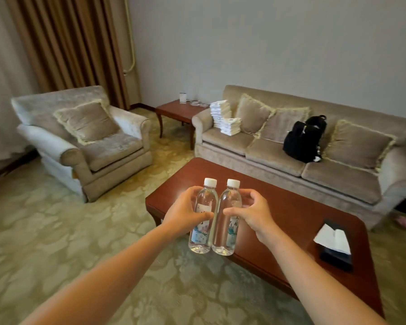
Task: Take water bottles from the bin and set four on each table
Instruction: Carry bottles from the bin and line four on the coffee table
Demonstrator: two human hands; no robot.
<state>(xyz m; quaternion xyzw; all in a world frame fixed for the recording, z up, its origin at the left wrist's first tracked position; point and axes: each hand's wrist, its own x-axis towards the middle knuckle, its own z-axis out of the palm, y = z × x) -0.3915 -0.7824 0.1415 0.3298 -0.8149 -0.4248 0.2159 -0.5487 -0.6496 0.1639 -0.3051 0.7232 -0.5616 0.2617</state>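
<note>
The left hand point(188, 213) grips one bottle point(205, 198), the right hand point(249, 212) a second bottle point(229, 200); set on the tabletop point(291, 207) edge beneath the hands, either could topple off.

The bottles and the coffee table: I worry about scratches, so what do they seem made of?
The left bottle and right bottle look like thin clear plastic with a glossy surface: the table shows through them. The coffee table looks like reddish-brown wood or veneer, polished, given its soft sheen; which of the two, I cannot tell.
</note>
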